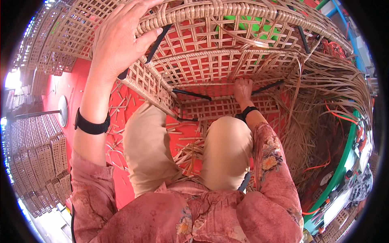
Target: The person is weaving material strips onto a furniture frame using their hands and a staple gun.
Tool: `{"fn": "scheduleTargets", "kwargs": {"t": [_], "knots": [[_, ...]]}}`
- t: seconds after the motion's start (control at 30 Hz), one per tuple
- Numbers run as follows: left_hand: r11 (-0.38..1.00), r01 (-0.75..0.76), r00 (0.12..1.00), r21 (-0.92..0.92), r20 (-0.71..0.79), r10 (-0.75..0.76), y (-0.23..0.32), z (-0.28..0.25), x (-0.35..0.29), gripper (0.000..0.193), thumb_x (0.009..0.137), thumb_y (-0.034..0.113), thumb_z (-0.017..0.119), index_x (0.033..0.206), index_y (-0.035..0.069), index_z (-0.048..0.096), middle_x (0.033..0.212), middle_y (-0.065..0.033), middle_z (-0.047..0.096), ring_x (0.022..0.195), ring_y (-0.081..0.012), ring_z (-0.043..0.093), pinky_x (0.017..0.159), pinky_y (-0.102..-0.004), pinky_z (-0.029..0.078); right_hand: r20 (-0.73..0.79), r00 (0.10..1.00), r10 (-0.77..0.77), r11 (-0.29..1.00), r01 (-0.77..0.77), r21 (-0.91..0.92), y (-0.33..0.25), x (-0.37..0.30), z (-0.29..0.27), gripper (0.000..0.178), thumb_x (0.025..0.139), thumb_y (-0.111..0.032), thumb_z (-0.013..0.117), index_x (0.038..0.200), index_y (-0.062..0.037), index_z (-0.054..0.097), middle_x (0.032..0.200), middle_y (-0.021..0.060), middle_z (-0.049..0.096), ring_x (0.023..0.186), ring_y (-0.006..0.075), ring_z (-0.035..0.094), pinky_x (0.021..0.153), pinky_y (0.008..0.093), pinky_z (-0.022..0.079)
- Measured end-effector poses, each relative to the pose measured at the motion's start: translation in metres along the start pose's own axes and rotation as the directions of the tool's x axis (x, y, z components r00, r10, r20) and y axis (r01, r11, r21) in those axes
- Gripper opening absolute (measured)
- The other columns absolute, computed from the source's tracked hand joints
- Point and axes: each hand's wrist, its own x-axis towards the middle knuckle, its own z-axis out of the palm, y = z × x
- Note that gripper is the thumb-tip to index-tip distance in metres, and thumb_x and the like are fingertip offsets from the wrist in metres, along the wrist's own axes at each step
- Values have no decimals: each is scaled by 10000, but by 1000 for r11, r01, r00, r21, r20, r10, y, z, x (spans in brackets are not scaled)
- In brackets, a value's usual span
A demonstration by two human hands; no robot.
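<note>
A large brown wicker frame (pixel 251 12) with a thick wrapped rim, open lattice sides and black bars (pixel 192 94) stands in front of my knees. My left hand (pixel 115 46) grips its rim at the upper left, fingers over the top and thumb on the inner side. Lower down, toward the middle, my right hand (pixel 243 90) reaches inside the frame to the lattice's lower edge. Its fingers are curled closed there; what they pinch is too small to make out. Long loose weaving strands (pixel 340 85) hang together at the frame's right side.
Cut strips (pixel 190 152) litter the red floor (pixel 81 89) between and beside my legs. Stacked woven panels (pixel 36 158) and a white disc on a rod (pixel 63 111) are at left. A green curved edge (pixel 344 162) and orange cord (pixel 340 117) lie at right.
</note>
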Motion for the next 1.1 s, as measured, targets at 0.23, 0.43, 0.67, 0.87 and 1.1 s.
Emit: {"fn": "scheduleTargets", "kwargs": {"t": [0.23, 0.43, 0.67, 0.87, 1.1], "knots": [[999, 41, 972, 16, -232, -36, -41, 41, -7, 419, 775, 175, 715, 1172, 62, 642, 1035, -90, 666, 941, -203, 602, 850, -343, 474, -153, 987, -41, 985, 66, 159, 1, 0, -8, 143, 776, -181, 697, 889, -96, 679, 803, 116, 652, 833, 286, 606, 897, 443, 393], [997, 75, 997, -20, -28, -76, 1, -2, 0, 526, 732, 167, 711, 1239, 81, 596, 1089, -116, 637, 1021, -271, 587, 926, -397, 444, 197, 968, -155, 980, 126, 152, 13, 6, -36, 155, 806, -143, 655, 946, -96, 608, 726, 104, 676, 722, 283, 658, 851, 431, 411], [993, 108, 994, -39, -3, -108, 13, -15, 0, 520, 724, 178, 722, 1223, 108, 594, 1060, -90, 632, 1011, -287, 588, 902, -397, 459, 272, 946, -175, 984, 157, 88, 22, 12, -25, 229, 779, -105, 667, 983, -71, 568, 701, 119, 646, 735, 322, 647, 859, 435, 447], [999, -25, 994, -46, -108, 20, 0, 1, -7, 535, 788, 228, 717, 1302, 212, 569, 1245, -74, 621, 1153, -286, 578, 989, -403, 446, 184, 968, -173, 970, 200, -136, 17, -2, -49, 320, 778, -12, 657, 1067, -47, 524, 934, 119, 614, 970, 315, 609, 875, 438, 455], [999, 1, 994, -34, -107, -5, -2, 4, -8, 536, 781, 216, 712, 1297, 201, 565, 1207, -60, 628, 1137, -284, 581, 965, -405, 467, -64, 997, -52, 999, 52, 5, 11, -61, -76, 297, 826, -189, 667, 1061, -53, 547, 882, 126, 647, 861, 352, 652, 805, 446, 533]]}}
